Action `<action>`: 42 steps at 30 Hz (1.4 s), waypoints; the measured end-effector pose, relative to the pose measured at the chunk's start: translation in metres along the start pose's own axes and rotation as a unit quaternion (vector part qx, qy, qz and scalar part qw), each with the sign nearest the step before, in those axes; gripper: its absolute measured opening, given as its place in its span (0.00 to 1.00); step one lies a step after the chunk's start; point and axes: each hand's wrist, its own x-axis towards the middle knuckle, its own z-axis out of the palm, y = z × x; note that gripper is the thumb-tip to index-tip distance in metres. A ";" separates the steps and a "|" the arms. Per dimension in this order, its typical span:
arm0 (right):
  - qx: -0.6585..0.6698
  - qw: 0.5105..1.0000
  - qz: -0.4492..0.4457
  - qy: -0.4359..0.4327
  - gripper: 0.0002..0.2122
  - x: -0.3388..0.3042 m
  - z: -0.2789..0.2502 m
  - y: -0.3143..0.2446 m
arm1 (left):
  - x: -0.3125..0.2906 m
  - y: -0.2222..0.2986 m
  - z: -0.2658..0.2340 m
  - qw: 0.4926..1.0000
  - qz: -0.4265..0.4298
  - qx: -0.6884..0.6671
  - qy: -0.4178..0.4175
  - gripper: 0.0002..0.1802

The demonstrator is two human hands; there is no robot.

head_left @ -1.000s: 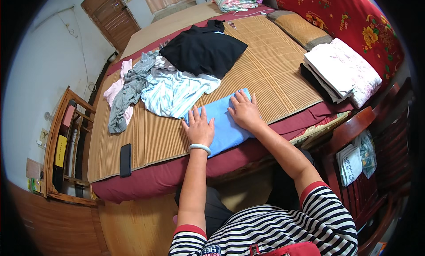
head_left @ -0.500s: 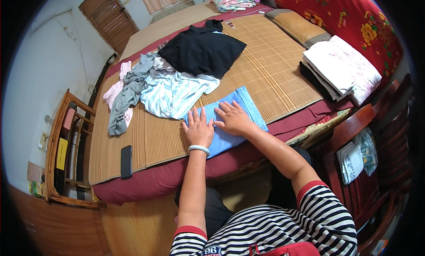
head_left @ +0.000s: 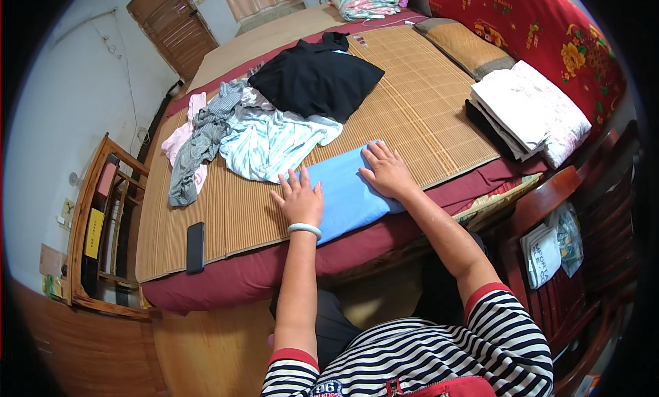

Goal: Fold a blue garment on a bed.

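Observation:
A folded piece of light blue cloth [head_left: 349, 199] lies flat at the near edge of the bed. My left hand [head_left: 301, 201], with a pale bangle on the wrist, rests along its left side, fingers spread. On its right side lies my right hand [head_left: 388, 172], palm down with the fingers stretched out. Beyond my hands are a crumpled blue-and-white garment [head_left: 274, 144], a black garment [head_left: 317, 80], a grey striped garment [head_left: 200, 148] and a pink one [head_left: 177, 141].
A bamboo mat [head_left: 425, 115] covers the bed. A black phone [head_left: 195, 247] lies near its front left edge. Folded clothes [head_left: 516, 108] are stacked at the right, beside a wooden chair [head_left: 549, 191] holding bagged items. A pillow [head_left: 461, 47] lies by the red headboard.
My hands have moved apart, the left slightly leftward and the right to the right and up, toward opposite sides of the blue cloth. The raised fold along its right edge now looks flat.

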 end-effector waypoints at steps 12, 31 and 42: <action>0.036 0.999 -0.002 0.039 0.26 0.001 0.003 -0.001 | -0.017 0.055 0.007 0.988 0.149 -0.026 -0.020 0.31; 0.046 0.993 -0.105 0.010 0.29 -0.012 0.017 -0.059 | -0.004 0.020 0.022 0.988 0.145 0.032 0.028 0.30; 0.001 0.997 -0.078 -0.013 0.32 -0.010 0.018 -0.037 | 0.002 -0.001 0.006 0.999 0.033 0.002 -0.006 0.34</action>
